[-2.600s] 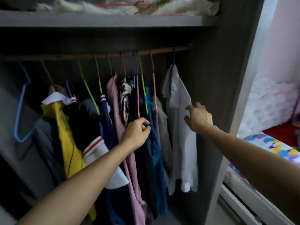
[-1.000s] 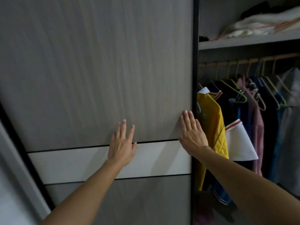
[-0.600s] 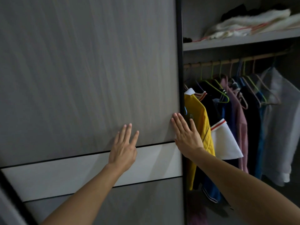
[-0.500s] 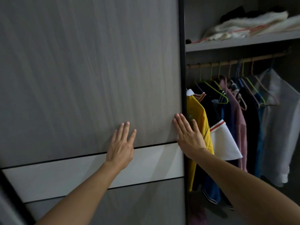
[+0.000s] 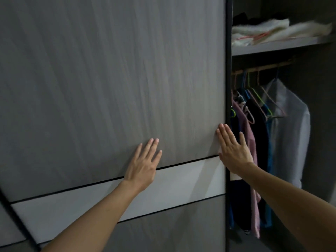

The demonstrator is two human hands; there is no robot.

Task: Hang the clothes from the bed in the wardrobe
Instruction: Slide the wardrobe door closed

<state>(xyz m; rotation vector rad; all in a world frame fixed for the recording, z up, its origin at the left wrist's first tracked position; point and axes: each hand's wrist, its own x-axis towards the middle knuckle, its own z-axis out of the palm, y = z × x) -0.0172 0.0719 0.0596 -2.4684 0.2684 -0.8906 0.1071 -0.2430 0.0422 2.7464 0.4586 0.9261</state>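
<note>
A grey sliding wardrobe door [image 5: 112, 79] with a pale horizontal band fills most of the head view. My left hand [image 5: 143, 164] lies flat on the door, fingers spread. My right hand [image 5: 232, 148] presses flat at the door's right edge, fingers apart. Right of the door, the narrow wardrobe opening shows a wooden rail [image 5: 263, 67] with hanging clothes: a pink garment [image 5: 251, 142], dark and blue items [image 5: 261, 131], and a white shirt [image 5: 291, 128] on coloured hangers. The bed is out of view.
A shelf [image 5: 278, 46] above the rail holds folded whitish fabric [image 5: 269, 32]. The dark door frame [image 5: 228, 70] edges the opening. The wardrobe's right inner wall [image 5: 323, 115] is dark.
The door has slid to the right under both hands, covering the yellow shirt and the white-and-red garment. The opening is much narrower than half a second ago.
</note>
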